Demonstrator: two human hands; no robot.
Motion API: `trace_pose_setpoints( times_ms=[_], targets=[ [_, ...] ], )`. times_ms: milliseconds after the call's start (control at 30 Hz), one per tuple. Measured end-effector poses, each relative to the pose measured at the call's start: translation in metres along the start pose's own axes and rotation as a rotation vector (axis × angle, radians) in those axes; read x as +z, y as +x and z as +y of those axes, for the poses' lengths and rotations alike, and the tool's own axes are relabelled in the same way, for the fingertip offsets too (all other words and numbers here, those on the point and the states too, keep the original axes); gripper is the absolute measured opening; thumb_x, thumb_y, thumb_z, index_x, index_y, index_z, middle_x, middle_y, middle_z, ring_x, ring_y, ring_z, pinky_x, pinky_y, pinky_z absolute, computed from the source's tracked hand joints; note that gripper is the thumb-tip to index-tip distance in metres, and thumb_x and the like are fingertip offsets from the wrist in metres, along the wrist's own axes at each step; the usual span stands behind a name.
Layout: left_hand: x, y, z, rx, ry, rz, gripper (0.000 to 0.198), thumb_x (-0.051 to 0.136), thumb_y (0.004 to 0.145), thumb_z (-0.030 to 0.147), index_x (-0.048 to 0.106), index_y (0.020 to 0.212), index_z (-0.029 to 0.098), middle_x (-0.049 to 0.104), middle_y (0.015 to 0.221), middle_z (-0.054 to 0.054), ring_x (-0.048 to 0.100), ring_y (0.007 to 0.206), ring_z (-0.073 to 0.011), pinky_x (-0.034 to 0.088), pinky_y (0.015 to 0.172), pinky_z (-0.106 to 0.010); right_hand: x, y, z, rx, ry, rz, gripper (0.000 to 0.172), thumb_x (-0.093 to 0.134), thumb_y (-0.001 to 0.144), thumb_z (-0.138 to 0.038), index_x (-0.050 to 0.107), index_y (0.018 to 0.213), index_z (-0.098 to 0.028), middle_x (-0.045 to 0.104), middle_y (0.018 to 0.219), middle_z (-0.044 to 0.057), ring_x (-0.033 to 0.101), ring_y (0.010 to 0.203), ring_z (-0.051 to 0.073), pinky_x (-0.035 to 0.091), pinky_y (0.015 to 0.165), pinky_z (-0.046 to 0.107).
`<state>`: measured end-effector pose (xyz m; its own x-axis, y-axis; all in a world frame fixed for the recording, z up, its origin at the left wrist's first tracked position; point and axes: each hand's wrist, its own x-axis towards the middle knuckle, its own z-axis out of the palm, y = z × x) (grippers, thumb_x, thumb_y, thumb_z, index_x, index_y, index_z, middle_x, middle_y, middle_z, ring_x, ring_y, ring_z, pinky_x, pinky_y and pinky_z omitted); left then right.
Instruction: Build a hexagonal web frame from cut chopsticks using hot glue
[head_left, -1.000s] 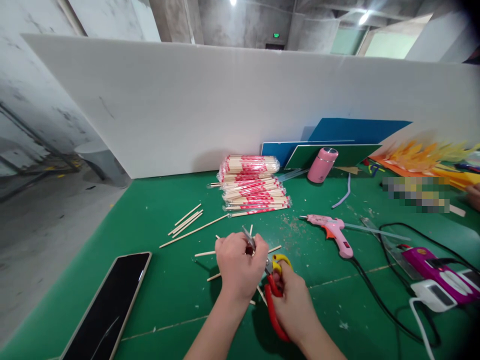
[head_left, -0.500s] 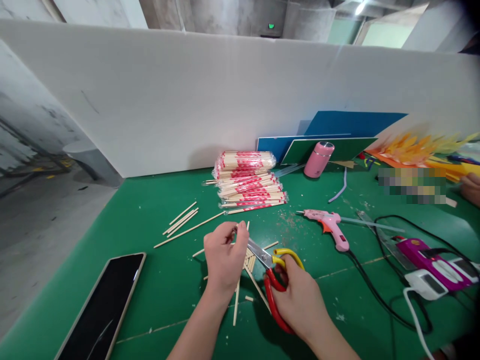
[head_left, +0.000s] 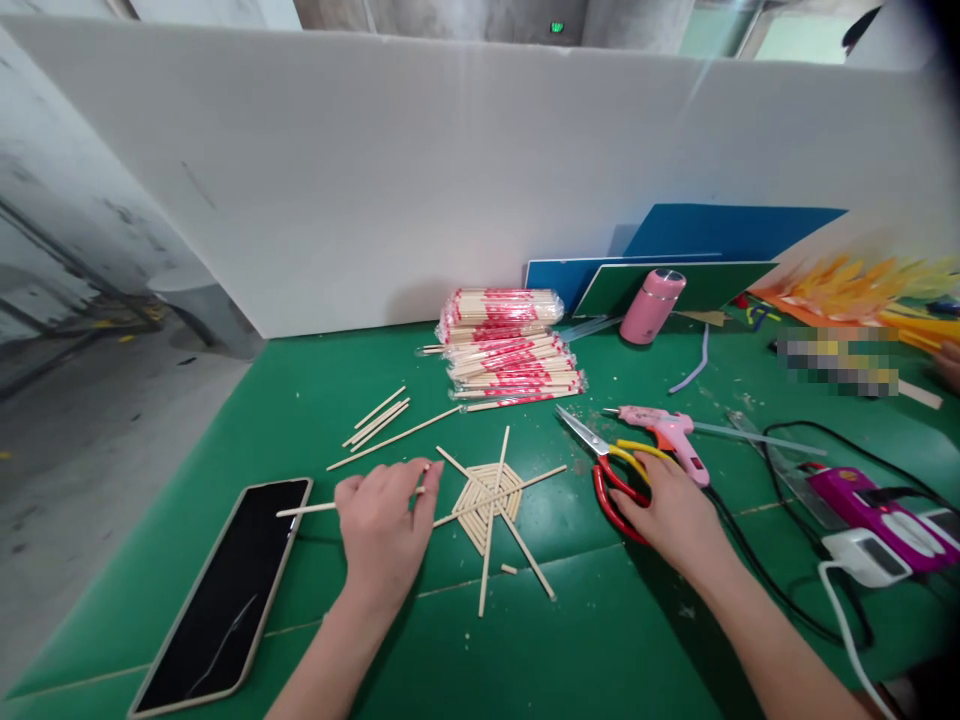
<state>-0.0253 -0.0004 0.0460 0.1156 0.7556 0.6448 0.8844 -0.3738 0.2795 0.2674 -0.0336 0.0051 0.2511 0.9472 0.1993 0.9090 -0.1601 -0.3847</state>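
Note:
A web-like piece made of crossed wooden sticks [head_left: 491, 492] lies flat on the green table [head_left: 585, 630]. My left hand [head_left: 382, 525], just left of it, pinches a long wooden stick [head_left: 304, 509] that points toward the phone. My right hand [head_left: 675, 510] rests on the table to the right, fingers in the handles of the red and yellow scissors [head_left: 611, 465], whose blades lie on the cloth pointing away. Loose sticks [head_left: 379, 421] lie beyond the left hand.
A phone [head_left: 225, 590] lies at the front left. Packs of chopsticks [head_left: 506, 355] are stacked at the back. A pink glue gun [head_left: 667, 435], a pink bottle [head_left: 651, 305], a purple device [head_left: 874, 510] with cables and coloured boards sit to the right. A white board walls the back.
Both hands have parted. The stick web now lies uncovered on the table. The right hand moved right and lowered the scissors; the left hand moved left and picked up a stick.

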Motion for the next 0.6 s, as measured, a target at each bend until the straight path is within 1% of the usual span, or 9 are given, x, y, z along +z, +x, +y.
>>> trace_pose_setpoints(
  times_ms=[100, 133, 167, 200, 267, 300, 367, 467, 600],
  targets=[
    [0.006, -0.017, 0.007, 0.101, 0.039, -0.037, 0.018, 0.053, 0.078, 0.027, 0.058, 0.063, 0.019, 0.059, 0.053, 0.002, 0.051, 0.053, -0.0131, 0.026, 0.064, -0.03, -0.009, -0.01, -0.016, -0.049, 0.016, 0.128, 0.039, 0.055, 0.069, -0.036, 0.055, 0.103, -0.015, 0.046, 0.115, 0.015, 0.042, 0.108, 0.031, 0.035, 0.086, 0.046],
    [0.006, -0.021, 0.012, 0.138, 0.043, -0.058, 0.018, 0.053, 0.078, 0.026, 0.058, 0.062, 0.019, 0.059, 0.053, 0.002, 0.05, 0.054, -0.0131, 0.025, 0.065, -0.031, -0.012, -0.015, -0.026, -0.09, 0.073, 0.179, 0.034, 0.054, 0.072, -0.034, 0.056, 0.102, -0.017, 0.048, 0.112, 0.014, 0.045, 0.105, 0.029, 0.036, 0.087, 0.045],
    [0.007, -0.024, 0.018, 0.18, 0.042, -0.084, 0.021, 0.052, 0.079, 0.025, 0.057, 0.06, 0.019, 0.059, 0.053, 0.002, 0.049, 0.054, -0.0128, 0.025, 0.065, -0.031, -0.014, -0.021, -0.039, -0.156, 0.185, 0.183, 0.029, 0.052, 0.075, -0.031, 0.056, 0.101, -0.018, 0.052, 0.106, 0.011, 0.048, 0.1, 0.025, 0.038, 0.086, 0.04],
    [0.006, -0.026, 0.024, 0.227, 0.036, -0.114, 0.023, 0.051, 0.08, 0.024, 0.056, 0.057, 0.019, 0.058, 0.052, 0.002, 0.047, 0.053, -0.0122, 0.025, 0.066, -0.031, -0.016, -0.027, -0.053, -0.221, 0.316, 0.14, 0.025, 0.05, 0.077, -0.028, 0.056, 0.1, -0.02, 0.055, 0.099, 0.008, 0.051, 0.096, 0.021, 0.04, 0.085, 0.036],
    [0.003, -0.03, 0.035, 0.319, 0.022, -0.18, 0.027, 0.048, 0.081, 0.023, 0.054, 0.055, 0.018, 0.056, 0.05, 0.002, 0.046, 0.053, -0.012, 0.025, 0.065, -0.031, -0.017, -0.038, -0.078, -0.322, 0.531, -0.03, 0.021, 0.048, 0.079, -0.025, 0.056, 0.098, -0.021, 0.057, 0.093, 0.006, 0.054, 0.087, 0.017, 0.044, 0.077, 0.03],
    [0.0, -0.032, 0.039, 0.355, 0.019, -0.206, 0.028, 0.047, 0.081, 0.022, 0.054, 0.055, 0.018, 0.055, 0.05, 0.002, 0.045, 0.053, -0.0121, 0.025, 0.064, -0.03, -0.016, -0.042, -0.088, -0.363, 0.595, -0.11, 0.021, 0.048, 0.08, -0.024, 0.057, 0.099, -0.021, 0.058, 0.092, 0.005, 0.054, 0.086, 0.016, 0.045, 0.075, 0.029],
    [-0.005, -0.034, 0.044, 0.408, 0.02, -0.248, 0.028, 0.045, 0.082, 0.02, 0.053, 0.056, 0.017, 0.054, 0.051, 0.001, 0.045, 0.055, -0.0124, 0.025, 0.063, -0.031, -0.013, -0.048, -0.1, -0.4, 0.672, -0.22, 0.02, 0.048, 0.08, -0.024, 0.059, 0.097, -0.022, 0.058, 0.089, 0.004, 0.054, 0.083, 0.015, 0.045, 0.073, 0.027],
    [-0.013, -0.036, 0.044, 0.459, 0.033, -0.298, 0.027, 0.042, 0.082, 0.017, 0.052, 0.056, 0.017, 0.053, 0.053, 0.0, 0.044, 0.056, -0.013, 0.025, 0.064, -0.032, -0.009, -0.051, -0.103, -0.431, 0.687, -0.313, 0.017, 0.048, 0.081, -0.024, 0.063, 0.088, -0.022, 0.057, 0.083, 0.003, 0.054, 0.079, 0.014, 0.044, 0.071, 0.026],
    [-0.017, -0.037, 0.042, 0.538, 0.043, -0.37, 0.024, 0.043, 0.079, 0.012, 0.05, 0.057, 0.016, 0.052, 0.053, 0.0, 0.043, 0.057, -0.0136, 0.024, 0.063, -0.033, -0.008, -0.052, -0.099, -0.476, 0.656, -0.393, 0.013, 0.049, 0.08, -0.022, 0.062, 0.082, -0.021, 0.057, 0.08, 0.001, 0.053, 0.076, 0.013, 0.041, 0.068, 0.025]
  ],
)
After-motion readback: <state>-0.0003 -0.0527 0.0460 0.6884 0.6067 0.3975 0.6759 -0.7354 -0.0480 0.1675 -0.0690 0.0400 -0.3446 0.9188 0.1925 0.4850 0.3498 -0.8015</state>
